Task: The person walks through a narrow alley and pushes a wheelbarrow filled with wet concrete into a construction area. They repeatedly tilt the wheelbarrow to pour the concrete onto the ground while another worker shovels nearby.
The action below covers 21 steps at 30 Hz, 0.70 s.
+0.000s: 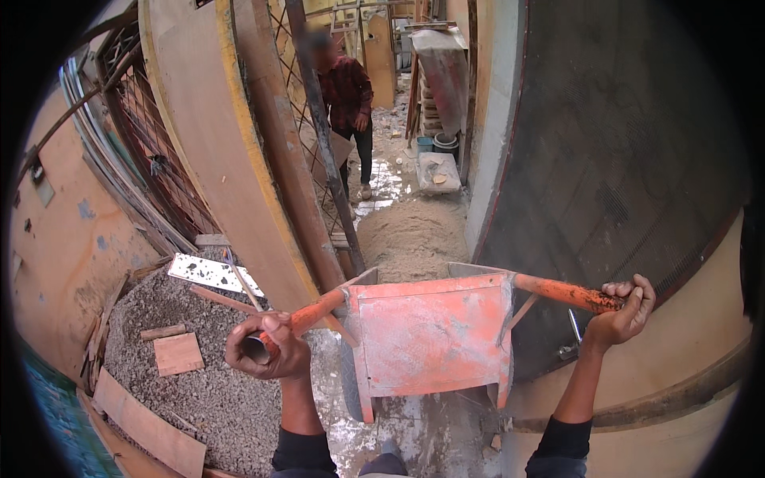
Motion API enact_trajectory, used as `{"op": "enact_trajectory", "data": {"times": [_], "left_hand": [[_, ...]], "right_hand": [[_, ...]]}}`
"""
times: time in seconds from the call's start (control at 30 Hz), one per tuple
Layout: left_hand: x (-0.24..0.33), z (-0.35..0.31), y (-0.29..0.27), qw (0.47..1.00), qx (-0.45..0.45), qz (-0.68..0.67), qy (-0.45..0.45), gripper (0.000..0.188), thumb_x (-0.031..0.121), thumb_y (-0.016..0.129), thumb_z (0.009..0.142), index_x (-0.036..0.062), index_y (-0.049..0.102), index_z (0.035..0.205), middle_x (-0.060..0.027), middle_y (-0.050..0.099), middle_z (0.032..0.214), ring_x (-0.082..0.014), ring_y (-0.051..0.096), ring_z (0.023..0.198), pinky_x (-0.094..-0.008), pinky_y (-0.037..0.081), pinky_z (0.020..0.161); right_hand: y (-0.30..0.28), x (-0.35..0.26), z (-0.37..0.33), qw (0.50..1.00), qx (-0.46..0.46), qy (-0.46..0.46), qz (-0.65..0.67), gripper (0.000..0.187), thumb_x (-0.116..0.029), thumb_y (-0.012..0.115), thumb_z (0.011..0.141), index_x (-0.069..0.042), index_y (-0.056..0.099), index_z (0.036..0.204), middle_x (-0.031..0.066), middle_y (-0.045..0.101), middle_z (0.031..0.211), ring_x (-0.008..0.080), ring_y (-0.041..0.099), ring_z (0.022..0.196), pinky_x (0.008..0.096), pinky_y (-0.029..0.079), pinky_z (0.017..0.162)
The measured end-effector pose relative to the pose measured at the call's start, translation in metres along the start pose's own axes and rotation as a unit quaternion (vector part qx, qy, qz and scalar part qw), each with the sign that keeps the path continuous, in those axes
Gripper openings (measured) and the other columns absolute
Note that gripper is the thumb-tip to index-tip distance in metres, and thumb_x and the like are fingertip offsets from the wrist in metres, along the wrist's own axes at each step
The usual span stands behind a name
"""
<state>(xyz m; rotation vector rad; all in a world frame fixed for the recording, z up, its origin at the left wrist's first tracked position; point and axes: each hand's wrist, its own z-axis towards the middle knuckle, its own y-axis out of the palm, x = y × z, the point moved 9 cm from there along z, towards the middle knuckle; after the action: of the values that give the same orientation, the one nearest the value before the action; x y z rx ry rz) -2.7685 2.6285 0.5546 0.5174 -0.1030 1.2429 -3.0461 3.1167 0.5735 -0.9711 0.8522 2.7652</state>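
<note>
An orange wheelbarrow point(434, 338) stands tipped up in front of me, its worn, dust-smeared underside facing me and its legs pointing down. My left hand point(269, 344) is wrapped around the hollow end of its left handle point(317, 309). At the other side, my right hand point(629, 312) grips the end of the right handle point(562, 291), fingers curled over it. Beyond the raised tray lies a heap of sand point(414, 233). The tray's inside is mostly hidden, so I cannot tell how much sand is still in it.
Gravel point(231, 398) with boards and a brick-coloured tile point(178, 354) lies at left. Leaning panels point(231, 151) and a dark door point(613, 175) flank the narrow passage. Farther in, a person point(347, 92) stands near a metal grille; buckets point(446, 144) and a pale slab point(438, 171) sit right.
</note>
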Motion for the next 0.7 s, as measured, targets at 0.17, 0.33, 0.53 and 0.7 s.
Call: {"op": "enact_trajectory", "data": {"times": [0.17,0.33,0.53,0.7], "left_hand": [[0.052,-0.033,-0.066,0.997,0.06,0.047,0.023,0.033,-0.001,0.055,0.097,0.0011,0.035,0.124,-0.0175,0.057,0.093,-0.022,0.061,0.066,-0.0383,0.061,0.062],[0.092,-0.059,-0.119,0.988,0.058,0.145,0.017,0.029,-0.002,0.05,0.098,0.0005,0.035,0.122,-0.02,0.055,0.099,-0.0298,0.062,0.077,-0.0462,0.063,0.073],[0.111,-0.101,-0.181,0.985,0.06,0.123,-0.105,0.028,0.0,0.053,0.1,0.0025,0.034,0.121,-0.0227,0.056,0.112,-0.034,0.063,0.098,-0.0489,0.059,0.092],[0.106,-0.1,-0.174,0.978,0.015,0.068,-0.196,0.022,0.002,0.056,0.102,0.0059,0.037,0.113,-0.0219,0.062,0.112,-0.0302,0.065,0.101,-0.0466,0.056,0.096]], "right_hand": [[-0.053,-0.033,-0.042,0.998,-0.047,-0.019,-0.029,0.024,-0.01,0.036,0.102,0.003,0.055,0.108,0.0101,0.051,0.079,0.0189,0.053,0.07,0.0343,0.055,0.071],[-0.111,-0.064,-0.073,0.991,-0.089,-0.058,-0.084,0.027,-0.013,0.033,0.101,0.004,0.052,0.108,0.0158,0.052,0.09,0.0226,0.052,0.08,0.0435,0.056,0.081],[-0.164,-0.09,-0.115,0.985,-0.111,0.014,-0.133,0.028,-0.014,0.032,0.1,0.003,0.053,0.108,0.0141,0.052,0.1,0.0225,0.052,0.088,0.0428,0.052,0.088],[-0.164,-0.087,-0.124,0.976,-0.14,0.057,-0.158,0.029,-0.012,0.032,0.101,0.003,0.054,0.112,0.0129,0.053,0.102,0.0215,0.054,0.093,0.0394,0.049,0.09]]}}
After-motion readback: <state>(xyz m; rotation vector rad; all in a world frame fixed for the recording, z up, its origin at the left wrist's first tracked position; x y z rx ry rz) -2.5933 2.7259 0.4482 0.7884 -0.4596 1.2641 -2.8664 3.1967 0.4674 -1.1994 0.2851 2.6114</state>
